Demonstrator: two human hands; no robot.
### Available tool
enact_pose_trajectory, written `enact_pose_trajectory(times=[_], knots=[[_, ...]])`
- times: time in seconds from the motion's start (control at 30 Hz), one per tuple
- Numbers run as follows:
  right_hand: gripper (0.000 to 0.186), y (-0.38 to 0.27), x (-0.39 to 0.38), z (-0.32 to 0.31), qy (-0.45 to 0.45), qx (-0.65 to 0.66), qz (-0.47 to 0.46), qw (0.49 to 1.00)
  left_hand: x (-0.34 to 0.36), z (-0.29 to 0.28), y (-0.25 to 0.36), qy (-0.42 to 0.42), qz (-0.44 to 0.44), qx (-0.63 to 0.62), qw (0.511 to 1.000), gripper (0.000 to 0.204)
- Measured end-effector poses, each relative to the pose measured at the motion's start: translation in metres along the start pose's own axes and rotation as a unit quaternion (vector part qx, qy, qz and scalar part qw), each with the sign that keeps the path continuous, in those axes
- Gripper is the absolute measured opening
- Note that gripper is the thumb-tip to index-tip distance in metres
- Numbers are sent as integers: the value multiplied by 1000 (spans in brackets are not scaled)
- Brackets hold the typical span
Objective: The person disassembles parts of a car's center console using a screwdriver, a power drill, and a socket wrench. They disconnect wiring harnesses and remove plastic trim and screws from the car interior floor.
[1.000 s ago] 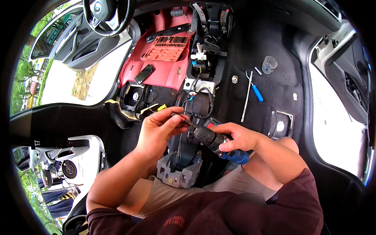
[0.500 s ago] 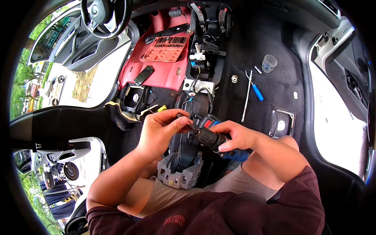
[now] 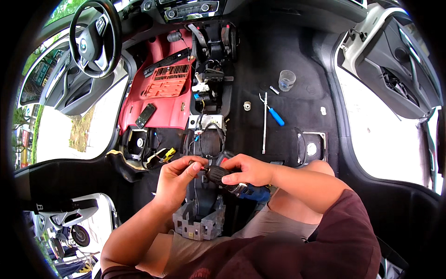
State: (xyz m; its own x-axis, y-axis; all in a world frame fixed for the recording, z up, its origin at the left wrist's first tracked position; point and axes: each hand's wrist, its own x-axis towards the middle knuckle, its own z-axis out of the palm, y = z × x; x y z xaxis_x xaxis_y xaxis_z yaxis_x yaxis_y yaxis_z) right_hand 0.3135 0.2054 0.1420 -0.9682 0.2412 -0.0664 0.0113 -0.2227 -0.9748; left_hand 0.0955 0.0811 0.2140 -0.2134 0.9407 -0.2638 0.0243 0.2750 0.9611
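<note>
A cordless drill (image 3: 254, 193) with a blue body and a black chuck lies across my lap area, its front pointing left. My right hand (image 3: 248, 170) is wrapped round the black chuck (image 3: 215, 175). At the chuck's front, my left hand (image 3: 176, 179) pinches a slim dark drill bit (image 3: 203, 169) between thumb and fingers. The bit's inner end meets the chuck; how deep it sits I cannot tell. Just below both hands stands a grey metal bracket (image 3: 199, 226) on the centre tunnel, between my knees.
An orange bit case (image 3: 165, 81) and a phone (image 3: 146, 116) lie on the red floor covering (image 3: 162, 121). On the black floor to the right are a clear cup (image 3: 286, 80), a blue-handled tool (image 3: 276, 117), a long metal rod (image 3: 265, 130) and a small bolt (image 3: 274, 89). Loose wiring (image 3: 200, 135) runs along the tunnel.
The whole view has shifted, so the dashboard shows more at the top. My right hand sits further forward over the chuck, and both hands are closer together around the bit.
</note>
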Motion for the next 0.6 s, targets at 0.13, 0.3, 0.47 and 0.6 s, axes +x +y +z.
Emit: enact_pose_trajectory(times=[0.13,0.3,0.47,0.6], knots=[[36,1,1,13,58,-15,15,998,2,14,0,28,-27,-3,999,23],[31,-14,0,12,48,23,-50,997,0,18,6,-65,-36,-45,996,42],[30,-15,-3,4,34,162,-34,986,29,-9,16,-45,102,150,982,66],[26,-23,-4,6,26,114,-23,993,9,9,32,-93,-46,53,993,46]])
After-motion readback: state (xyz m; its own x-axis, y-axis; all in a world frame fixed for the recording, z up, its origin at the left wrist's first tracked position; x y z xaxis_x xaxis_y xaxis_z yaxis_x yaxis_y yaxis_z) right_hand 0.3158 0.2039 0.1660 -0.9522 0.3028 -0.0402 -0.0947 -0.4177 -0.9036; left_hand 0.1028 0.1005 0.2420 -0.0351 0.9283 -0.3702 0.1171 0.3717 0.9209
